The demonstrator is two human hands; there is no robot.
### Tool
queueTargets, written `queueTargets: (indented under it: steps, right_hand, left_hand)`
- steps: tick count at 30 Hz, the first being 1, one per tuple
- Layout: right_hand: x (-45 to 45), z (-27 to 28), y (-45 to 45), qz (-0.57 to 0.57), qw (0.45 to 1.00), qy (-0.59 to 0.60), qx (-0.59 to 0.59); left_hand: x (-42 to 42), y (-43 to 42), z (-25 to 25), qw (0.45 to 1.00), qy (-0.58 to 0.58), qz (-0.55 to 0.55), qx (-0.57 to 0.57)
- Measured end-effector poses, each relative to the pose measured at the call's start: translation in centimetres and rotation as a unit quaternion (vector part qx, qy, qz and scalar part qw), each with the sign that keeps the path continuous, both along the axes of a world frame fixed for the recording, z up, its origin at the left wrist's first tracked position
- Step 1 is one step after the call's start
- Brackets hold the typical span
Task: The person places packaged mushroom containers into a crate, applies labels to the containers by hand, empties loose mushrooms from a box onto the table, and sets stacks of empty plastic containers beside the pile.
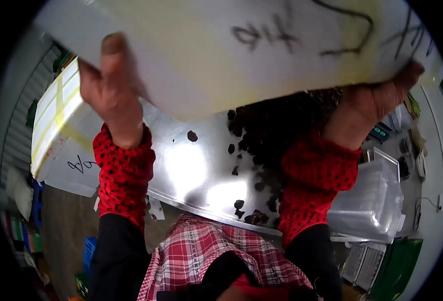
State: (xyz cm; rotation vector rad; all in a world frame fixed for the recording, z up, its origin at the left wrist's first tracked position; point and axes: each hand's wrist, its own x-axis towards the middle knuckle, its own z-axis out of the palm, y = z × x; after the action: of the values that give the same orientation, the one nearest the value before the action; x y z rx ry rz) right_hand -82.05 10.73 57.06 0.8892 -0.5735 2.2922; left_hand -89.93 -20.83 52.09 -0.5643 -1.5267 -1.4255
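A large white foam box (191, 60) with yellow tape and black handwriting fills the top of the view, raised over a shiny metal table (181, 155). At the box's left end my left hand (113, 85) grips it, thumb up along the side. My right hand (369, 103) holds the lower edge at the right, its fingers partly hidden. Beneath the box a heap of dark brown pieces (276, 130) lies on the table, with loose pieces scattered towards the near edge. Both forearms wear red sleeves with black dots.
Another white taped box (66, 135) stands at the left. Clear plastic containers (364, 205) are stacked at the right, with a green crate (399, 268) below them. A blue crate (88, 253) is at the lower left. The table's near edge runs before the checked apron.
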Motion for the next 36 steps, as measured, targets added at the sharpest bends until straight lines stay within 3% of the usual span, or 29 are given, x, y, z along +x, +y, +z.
queueTargets:
  steps: [1,3,4,6,10,12,13,14,16,19,25,28,29,33,36]
  right_hand:
    - [0.8,1.0,-2.0,-0.01,1.0,0.006,0.0]
    - [1.6,2.6,-6.6,-0.176,0.981,0.061,0.054]
    - [2.0,3.4,-9.7,-0.225,0.97,0.053,0.076]
    - [1.9,4.3,-16.2,-0.31,0.941,0.017,0.131]
    - [2.1,5.7,-31.2,-0.446,0.843,-0.049,0.295]
    - [5.3,4.4,-38.2,-0.409,0.839,-0.042,0.356]
    - [9.1,3.3,-40.0,-0.257,0.91,-0.005,0.326]
    - [13.0,2.2,-41.9,-0.098,0.954,0.017,0.282]
    - [18.4,-0.2,-44.3,-0.13,0.933,0.117,0.313]
    - [26.5,-5.0,-48.3,-0.259,0.899,0.24,0.261]
    - [38.1,-14.3,-52.7,-0.143,0.855,0.377,0.327]
    - [41.7,-19.4,-55.5,-0.018,0.792,0.425,0.438]
    - [42.0,-20.6,-57.0,-0.022,0.792,0.425,0.438]
    - [41.9,-26.2,-63.6,0.064,0.631,0.466,0.617]
    - [43.1,-36.3,-67.3,-0.048,0.588,0.404,0.7]
  left_hand:
    - [-0.3,-1.9,-0.4,0.996,0.04,0.066,-0.045]
    - [-0.6,-6.0,-1.8,0.944,0.157,0.233,-0.172]
    - [0.8,-7.9,-2.1,0.941,0.145,0.232,-0.198]
    - [3.2,-10.6,-4.3,0.978,0.058,0.195,-0.036]
    - [12.7,-18.9,-7.7,0.977,-0.048,0.135,0.157]
    - [18.9,-19.5,-9.1,0.951,-0.045,0.053,0.3]
    - [22.6,-17.0,-9.1,0.914,-0.086,0.104,0.383]
    - [25.5,-19.9,-13.6,0.91,-0.075,0.069,0.401]
    - [31.9,-23.0,-19.1,0.882,-0.147,0.111,0.435]
    - [40.3,-26.9,-24.8,0.824,-0.249,0.201,0.468]
    - [52.1,-34.3,-33.4,0.72,-0.409,0.283,0.483]
    - [55.9,-37.3,-37.8,0.677,-0.479,0.283,0.482]
    - [57.1,-38.3,-39.1,0.663,-0.501,0.28,0.481]
    - [60.8,-39.8,-44.6,0.589,-0.599,0.246,0.484]
    - [62.9,-39.4,-48.6,0.515,-0.684,0.194,0.479]
